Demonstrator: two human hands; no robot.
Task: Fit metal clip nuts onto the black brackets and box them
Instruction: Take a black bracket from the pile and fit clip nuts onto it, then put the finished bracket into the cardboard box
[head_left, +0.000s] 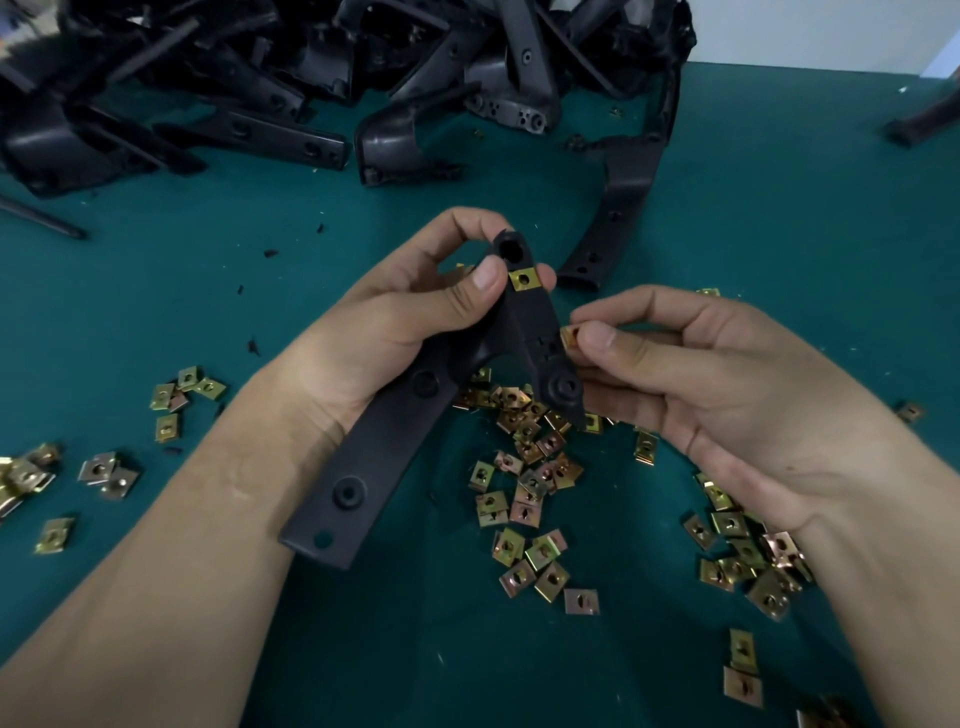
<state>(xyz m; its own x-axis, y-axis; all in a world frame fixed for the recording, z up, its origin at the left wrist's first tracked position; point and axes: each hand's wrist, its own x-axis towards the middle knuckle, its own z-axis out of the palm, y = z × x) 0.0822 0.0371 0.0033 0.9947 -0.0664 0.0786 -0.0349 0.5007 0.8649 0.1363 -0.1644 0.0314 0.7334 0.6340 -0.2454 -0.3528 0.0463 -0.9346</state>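
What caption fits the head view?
Left hand holds a black plastic bracket with one gold metal clip nut fitted; right hand pinches a second clip nut.

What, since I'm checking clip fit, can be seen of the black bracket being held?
The black bracket looks like matte moulded plastic: a long flat strap with round bosses and an end hole, joined to a shorter crosspiece. The left hand grips it near that joint. One brass-coloured clip nut sits on the crosspiece's far end, below a round socket. The right hand pinches a second nut beside the crosspiece's middle.

Bracket pile (249, 78) (blurry) past top edge
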